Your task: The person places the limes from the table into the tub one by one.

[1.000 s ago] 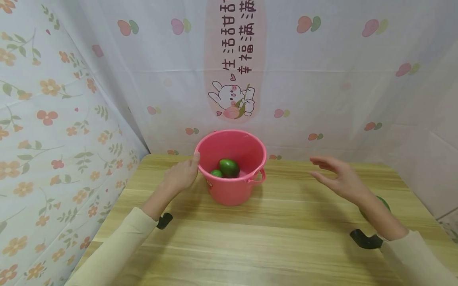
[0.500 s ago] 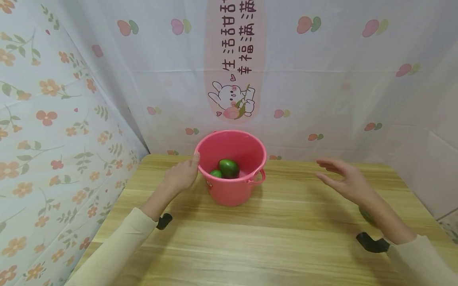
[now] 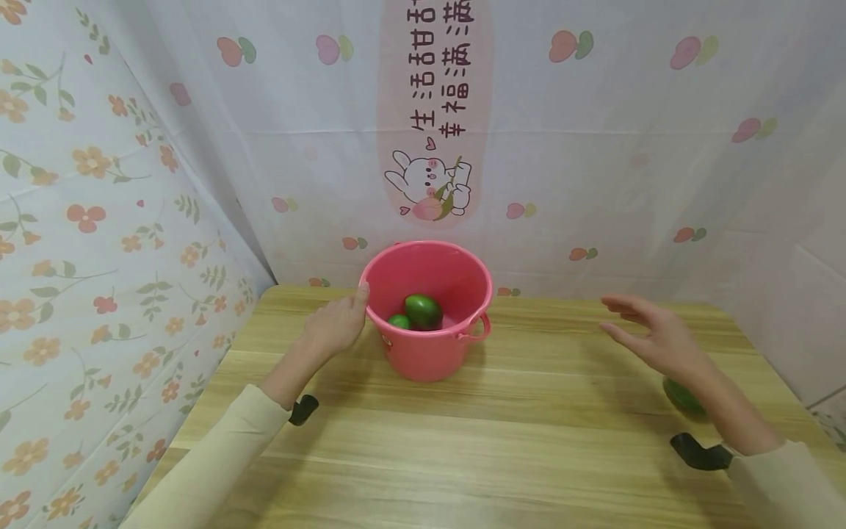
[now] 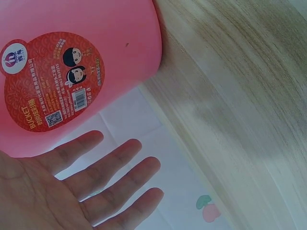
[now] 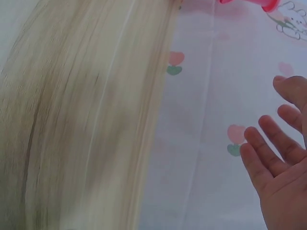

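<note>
A pink plastic bucket (image 3: 426,356) stands upright on the wooden table, its red label (image 4: 53,81) showing in the left wrist view. Inside lie a dark green, glossy oval fruit (image 3: 423,311) and a brighter green one (image 3: 399,321), partly hidden by the rim. My left hand (image 3: 335,322) rests at the bucket's left side, thumb up at the rim; its fingers (image 4: 120,179) extend straight and spread below the wall. To the right, my right hand (image 3: 654,334) hovers over the table, holding nothing, with fingers loosely bent. Under that forearm another green fruit (image 3: 684,397) is partly covered.
The wooden table (image 3: 396,455) ends at a white printed curtain (image 3: 581,184) behind the bucket. A flowered cloth (image 3: 112,294) hangs along the left side. The bucket's handle (image 3: 479,328) sticks out on its right. Black wrist mounts (image 3: 699,452) sit under both wrists.
My right hand has drifted to the right, away from the bucket, and the fruit under its forearm shows differently. The left hand and bucket have stayed in place.
</note>
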`<state>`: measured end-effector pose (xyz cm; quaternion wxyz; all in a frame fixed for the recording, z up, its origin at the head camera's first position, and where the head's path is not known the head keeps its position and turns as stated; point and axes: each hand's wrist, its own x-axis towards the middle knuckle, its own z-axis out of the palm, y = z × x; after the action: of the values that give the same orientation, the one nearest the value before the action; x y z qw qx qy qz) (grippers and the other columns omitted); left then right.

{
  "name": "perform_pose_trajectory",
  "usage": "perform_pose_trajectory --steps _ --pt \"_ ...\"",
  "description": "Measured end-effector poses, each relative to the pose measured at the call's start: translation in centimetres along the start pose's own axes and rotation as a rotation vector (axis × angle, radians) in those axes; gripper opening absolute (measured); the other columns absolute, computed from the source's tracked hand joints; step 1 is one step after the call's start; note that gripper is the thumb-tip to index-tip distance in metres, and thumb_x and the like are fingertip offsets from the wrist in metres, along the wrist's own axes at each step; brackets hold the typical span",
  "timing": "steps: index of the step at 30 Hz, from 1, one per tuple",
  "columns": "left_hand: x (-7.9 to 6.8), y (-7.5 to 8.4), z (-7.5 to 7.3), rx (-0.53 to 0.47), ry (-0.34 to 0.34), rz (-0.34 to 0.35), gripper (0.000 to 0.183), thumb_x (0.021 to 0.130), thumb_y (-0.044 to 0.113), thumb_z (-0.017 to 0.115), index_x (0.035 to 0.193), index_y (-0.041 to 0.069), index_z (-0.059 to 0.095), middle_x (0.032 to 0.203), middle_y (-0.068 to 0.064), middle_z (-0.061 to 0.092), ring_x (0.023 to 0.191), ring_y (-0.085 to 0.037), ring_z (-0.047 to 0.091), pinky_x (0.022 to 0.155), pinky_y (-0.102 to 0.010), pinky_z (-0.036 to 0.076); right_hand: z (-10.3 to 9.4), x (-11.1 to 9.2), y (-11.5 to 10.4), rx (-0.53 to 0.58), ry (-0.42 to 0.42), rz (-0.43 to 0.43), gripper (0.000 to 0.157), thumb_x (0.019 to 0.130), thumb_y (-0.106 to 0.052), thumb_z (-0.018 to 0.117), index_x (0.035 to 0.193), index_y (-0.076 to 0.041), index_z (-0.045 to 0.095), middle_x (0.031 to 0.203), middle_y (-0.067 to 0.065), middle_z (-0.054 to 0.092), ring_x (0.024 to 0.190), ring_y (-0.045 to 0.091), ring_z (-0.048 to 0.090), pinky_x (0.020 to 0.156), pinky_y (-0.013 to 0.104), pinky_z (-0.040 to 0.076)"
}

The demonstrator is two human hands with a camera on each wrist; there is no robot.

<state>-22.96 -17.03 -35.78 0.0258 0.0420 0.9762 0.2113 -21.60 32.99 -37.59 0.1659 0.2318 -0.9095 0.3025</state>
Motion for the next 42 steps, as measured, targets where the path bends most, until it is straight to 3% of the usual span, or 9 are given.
perform_pose_trajectory --steps 6,9,21,30,37,42 --pt "0.0 -0.1 0.1 -0.002 0.002 0.004 0.082 0.094 0.059 0.000 0.125 0.007 0.056 0.099 -0.012 0.059 0.091 -0.032 0.056 0.074 -0.052 0.043 -0.4 -0.3 0.4 -0.026 -0.052 0.102 0.047 0.087 -0.024 0.069 0.128 -0.009 0.054 0.125 0.013 0.054 0.107 0.034 0.051 0.081 0.049 0.041" --pt "0.0 -0.2 0.2 -0.010 0.001 0.004 0.082 0.094 0.059 0.000 0.126 0.007 0.055 0.105 -0.013 0.060 0.094 -0.034 0.057 0.075 -0.053 0.043 -0.5 -0.5 0.6 -0.051 -0.092 0.117 0.050 0.088 -0.027 0.067 0.128 -0.003 0.052 0.124 0.019 0.052 0.108 0.041 0.048 0.079 0.057 0.039" --pt "-0.1 -0.3 0.3 -0.013 0.005 0.017 0.081 0.095 0.058 0.001 0.129 0.007 0.054 0.106 -0.012 0.059 0.093 -0.032 0.056 0.076 -0.053 0.043 -1.1 -1.4 3.0 -0.171 -0.098 0.120 0.051 0.085 -0.027 0.070 0.119 0.007 0.053 0.118 0.029 0.051 0.108 0.049 0.044 0.082 0.060 0.034" --pt "-0.1 -0.3 0.3 -0.009 0.016 0.007 0.082 0.094 0.059 0.000 0.122 0.007 0.057 0.096 -0.011 0.059 0.088 -0.031 0.057 0.072 -0.051 0.044 -1.5 -2.0 4.1 -0.237 -0.192 0.220 0.065 0.084 -0.038 0.069 0.124 0.008 0.049 0.123 0.036 0.042 0.110 0.055 0.036 0.082 0.066 0.030" --pt "0.1 -0.3 0.2 -0.004 0.012 0.012 0.081 0.094 0.060 0.000 0.129 0.010 0.054 0.105 -0.011 0.060 0.092 -0.031 0.056 0.073 -0.051 0.043 -1.6 -2.5 5.1 -0.241 -0.278 0.229 0.078 0.079 -0.044 0.073 0.128 0.009 0.044 0.124 0.039 0.040 0.108 0.057 0.037 0.080 0.067 0.032" --pt "0.1 -0.3 0.2 -0.006 0.012 0.011 0.079 0.094 0.060 0.001 0.128 0.012 0.054 0.097 -0.008 0.059 0.087 -0.029 0.056 0.067 -0.048 0.043 -1.3 -3.0 5.5 -0.229 -0.332 0.210 0.080 0.079 -0.044 0.073 0.129 0.011 0.042 0.125 0.038 0.041 0.108 0.056 0.038 0.081 0.066 0.033"
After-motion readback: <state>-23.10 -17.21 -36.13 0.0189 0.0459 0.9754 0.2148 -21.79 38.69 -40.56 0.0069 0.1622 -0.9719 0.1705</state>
